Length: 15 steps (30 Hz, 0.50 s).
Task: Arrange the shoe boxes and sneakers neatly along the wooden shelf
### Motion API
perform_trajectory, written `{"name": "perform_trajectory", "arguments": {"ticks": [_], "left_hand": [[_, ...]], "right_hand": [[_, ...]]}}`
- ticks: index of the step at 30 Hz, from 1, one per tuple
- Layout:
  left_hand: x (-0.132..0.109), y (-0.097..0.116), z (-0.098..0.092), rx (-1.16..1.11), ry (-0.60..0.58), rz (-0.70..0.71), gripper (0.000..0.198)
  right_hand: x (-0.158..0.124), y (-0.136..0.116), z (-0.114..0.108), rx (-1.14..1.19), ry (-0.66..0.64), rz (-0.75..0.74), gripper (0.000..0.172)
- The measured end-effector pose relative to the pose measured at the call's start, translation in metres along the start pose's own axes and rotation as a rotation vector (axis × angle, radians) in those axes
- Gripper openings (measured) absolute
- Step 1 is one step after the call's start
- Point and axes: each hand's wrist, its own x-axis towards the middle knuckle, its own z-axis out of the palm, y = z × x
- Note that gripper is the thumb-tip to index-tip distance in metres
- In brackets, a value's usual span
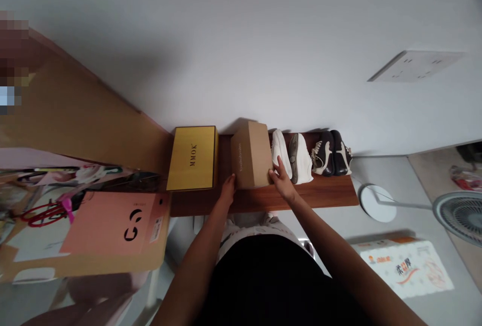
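Observation:
A brown cardboard box (259,154) is tilted on the dark red wooden shelf (316,196), held between both hands. My left hand (228,189) grips its lower left edge, with the fingers partly hidden. On its lower right edge rests my right hand (281,180), thumb and fingers against the cardboard, close to a white shoe (280,151). Left of the box lies a yellow box (192,159) marked MMOK. To its right stand the pair of white shoes, one with a grey part (301,160), and a pair of dark shoes (327,155).
At the left, a pink box (113,223) and red-handled scissors (43,214) lie on a cluttered table (150,260). A fan (461,215), a white round base (377,203) and a white package (410,267) are at the right. A wall (244,39) rises behind the shelf.

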Motion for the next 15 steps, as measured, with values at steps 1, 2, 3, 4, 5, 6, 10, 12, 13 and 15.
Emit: {"name": "perform_trajectory", "arguments": {"ticks": [1, 2, 3, 4, 5, 6, 10, 12, 13, 15], "left_hand": [[0.000, 0.001, 0.002, -0.074, -0.018, -0.083, 0.048], [-0.001, 0.002, 0.002, -0.148, -0.036, -0.149, 0.046], [-0.003, 0.002, 0.002, -0.204, -0.051, -0.190, 0.045], [-0.005, 0.003, 0.002, -0.241, -0.061, -0.201, 0.046], [-0.008, 0.003, 0.000, -0.264, -0.067, -0.194, 0.047], [-0.010, 0.003, -0.001, -0.274, -0.070, -0.178, 0.049], [-0.019, 0.006, -0.009, -0.249, -0.030, -0.105, 0.053], [-0.021, 0.010, -0.012, -0.203, 0.035, -0.053, 0.054], [-0.021, 0.012, -0.013, -0.175, 0.077, -0.016, 0.054], [-0.020, 0.018, -0.014, -0.120, 0.155, 0.076, 0.052]], "right_hand": [[0.001, 0.003, -0.003, -0.021, 0.015, -0.021, 0.096], [0.002, 0.005, -0.006, -0.042, 0.026, -0.040, 0.091], [0.003, 0.007, -0.009, -0.063, 0.032, -0.056, 0.086], [0.004, 0.009, -0.010, -0.085, 0.038, -0.069, 0.084], [0.005, 0.010, -0.012, -0.107, 0.048, -0.079, 0.083], [0.006, 0.011, -0.014, -0.133, 0.062, -0.086, 0.083], [0.010, 0.011, -0.019, -0.267, 0.076, -0.073, 0.089], [0.013, 0.011, -0.018, -0.321, 0.029, -0.049, 0.088], [0.016, 0.011, -0.017, -0.328, -0.010, -0.044, 0.085], [0.022, 0.012, -0.014, -0.290, -0.108, -0.054, 0.077]]}}
